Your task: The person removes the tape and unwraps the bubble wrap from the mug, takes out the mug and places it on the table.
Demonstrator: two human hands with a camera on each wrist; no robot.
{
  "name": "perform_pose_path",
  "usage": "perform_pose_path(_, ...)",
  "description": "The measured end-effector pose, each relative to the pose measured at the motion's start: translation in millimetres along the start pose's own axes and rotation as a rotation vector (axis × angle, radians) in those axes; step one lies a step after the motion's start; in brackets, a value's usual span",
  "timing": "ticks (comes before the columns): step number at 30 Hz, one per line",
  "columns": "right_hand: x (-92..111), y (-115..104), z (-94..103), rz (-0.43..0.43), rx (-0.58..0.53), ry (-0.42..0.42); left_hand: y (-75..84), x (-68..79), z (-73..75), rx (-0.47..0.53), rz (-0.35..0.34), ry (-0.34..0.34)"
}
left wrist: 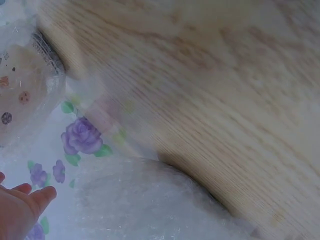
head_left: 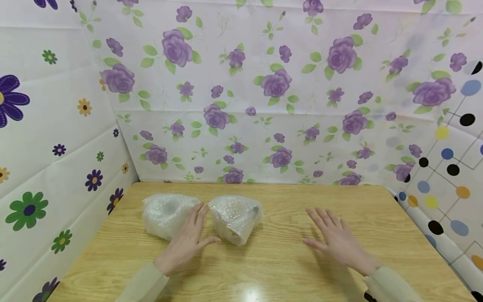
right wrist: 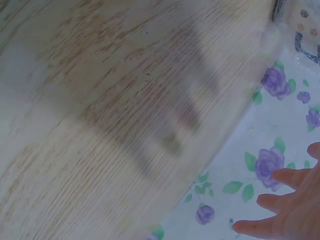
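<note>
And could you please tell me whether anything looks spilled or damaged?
Nothing stands out: the left bundle and right bundle sit on the table in clear wrap, and no spill shows. The wrap blurs what is inside, so damage there can't be told.

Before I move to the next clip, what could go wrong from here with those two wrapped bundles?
The left hand is close to both the left bundle and the right bundle, so it might knock one into the other. The glossy bubble wrap could slip during a lift. It also blurs what is inside, so a grip could be misjudged.
</note>
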State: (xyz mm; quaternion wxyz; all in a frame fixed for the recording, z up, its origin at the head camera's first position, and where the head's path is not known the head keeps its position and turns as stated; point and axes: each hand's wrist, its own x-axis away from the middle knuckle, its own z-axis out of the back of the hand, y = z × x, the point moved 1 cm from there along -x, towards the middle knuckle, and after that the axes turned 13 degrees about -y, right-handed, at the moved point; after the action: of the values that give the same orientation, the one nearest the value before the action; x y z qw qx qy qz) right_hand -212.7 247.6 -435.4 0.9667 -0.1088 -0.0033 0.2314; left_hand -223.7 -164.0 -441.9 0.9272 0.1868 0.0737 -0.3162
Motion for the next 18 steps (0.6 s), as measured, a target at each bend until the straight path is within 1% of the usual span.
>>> perform_pose_path(7, -4.5, -5.1, -0.9, 0.004, -0.02, -0.001, 0.1, 0.4, 1.6, 0.038, 0.017, 0.04)
perform_pose_path(18, -10.6, -10.3, -5.3, 0.013, -0.047, -0.006, -2.0, -0.5, 2.6, 0.085, 0.046, 0.044)
